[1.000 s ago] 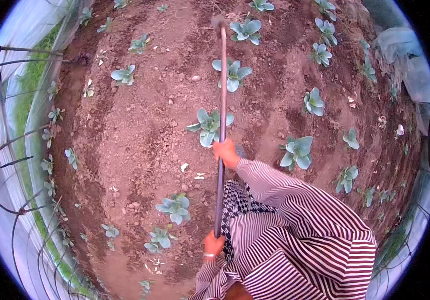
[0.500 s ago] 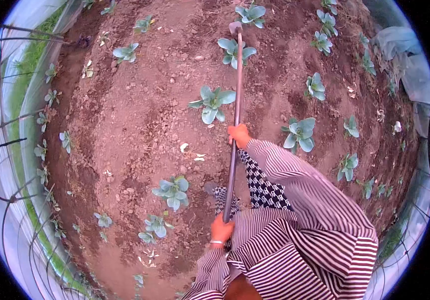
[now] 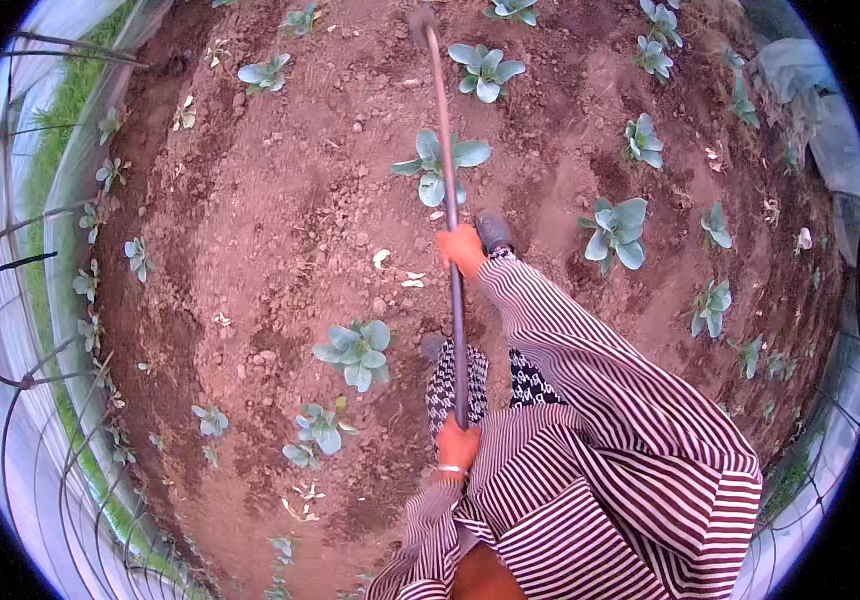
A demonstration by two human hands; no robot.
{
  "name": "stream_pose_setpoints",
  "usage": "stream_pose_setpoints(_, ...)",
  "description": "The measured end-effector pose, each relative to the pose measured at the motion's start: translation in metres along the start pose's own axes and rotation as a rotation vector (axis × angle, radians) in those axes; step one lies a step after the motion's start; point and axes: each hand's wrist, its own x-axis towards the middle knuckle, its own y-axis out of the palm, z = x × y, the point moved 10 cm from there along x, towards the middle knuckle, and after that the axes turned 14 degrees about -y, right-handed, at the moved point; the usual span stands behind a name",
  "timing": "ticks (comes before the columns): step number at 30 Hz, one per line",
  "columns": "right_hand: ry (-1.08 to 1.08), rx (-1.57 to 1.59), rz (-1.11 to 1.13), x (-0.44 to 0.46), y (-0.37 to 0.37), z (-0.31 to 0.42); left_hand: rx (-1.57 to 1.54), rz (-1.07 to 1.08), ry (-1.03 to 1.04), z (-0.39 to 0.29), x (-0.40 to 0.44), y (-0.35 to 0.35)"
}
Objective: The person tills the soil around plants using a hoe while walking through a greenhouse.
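Observation:
A long-handled hoe [image 3: 457,320] runs up the middle of the head view, its blurred metal head [image 3: 422,25] near the top edge, at the soil. My right hand [image 3: 462,250] is wrapped round the handle about midway. Lower down, my left hand [image 3: 458,445] grips its near end. The handle passes over a leafy green plant [image 3: 432,187]. Another plant [image 3: 487,72] grows just right of the hoe head. Whether the blade touches the soil, I cannot tell.
Rows of leafy plants stand in the brown soil [image 3: 250,200], with larger ones at the right [image 3: 615,232] and lower left [image 3: 357,352]. My shoe [image 3: 495,232] is beside my right hand. Plastic sheeting and dark hoops [image 3: 25,383] border the left; more sheeting [image 3: 835,140] borders the right.
The hoe head swung right, then back left and farther up the view. My right hand is higher in view. Plants have shifted upward, and a shoe shows clearly beside my right hand.

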Motion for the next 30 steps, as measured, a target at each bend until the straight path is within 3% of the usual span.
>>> stream_pose_setpoints(1,0.003,-0.048,-0.079,0.023,0.001,-0.094,0.029,0.099,-0.03,0.01,-0.012,0.008)
stream_pose_setpoints(2,0.141,0.032,-0.123,-0.004,-0.001,-0.125,0.027,0.083,-0.046,0.03,-0.018,0.009)
stream_pose_setpoints(3,0.106,0.254,-0.048,-0.035,0.01,-0.111,0.024,0.068,-0.067,0.05,-0.029,0.007)
stream_pose_setpoints(5,0.159,0.227,-0.122,-0.075,0.026,-0.124,0.119,0.163,-0.125,0.088,-0.046,-0.004)
stream_pose_setpoints(7,0.216,0.335,-0.12,-0.111,0.046,-0.124,-0.014,0.124,-0.083,0.132,-0.049,-0.006)
stream_pose_setpoints(11,0.018,0.346,-0.084,-0.116,0.077,-0.107,0.018,-0.021,-0.076,0.162,-0.045,-0.019)
stream_pose_setpoints(13,-0.097,0.347,-0.094,-0.12,0.078,-0.054,-0.089,-0.007,-0.059,0.168,-0.026,-0.013)
stream_pose_setpoints(15,-0.213,0.24,-0.033,-0.127,0.073,0.019,-0.109,-0.071,0.053,0.131,-0.029,-0.037)
stream_pose_setpoints(20,-0.207,0.042,-0.162,-0.059,0.043,0.051,-0.152,0.035,0.054,0.065,0.004,-0.037)
stream_pose_setpoints(23,-0.101,-0.215,-0.141,0.014,0.025,-0.078,-0.08,0.115,-0.026,0.047,-0.001,-0.01)
stream_pose_setpoints(25,0.095,-0.384,-0.132,-0.016,0.009,-0.159,-0.14,0.273,-0.13,0.078,-0.02,0.027)
stream_pose_setpoints(28,0.089,0.008,-0.041,-0.092,0.026,-0.135,-0.035,0.158,-0.01,0.114,-0.053,0.015)
stream_pose_setpoints(30,0.118,0.117,-0.045,-0.131,0.04,-0.155,0.015,0.211,-0.042,0.129,-0.077,-0.001)
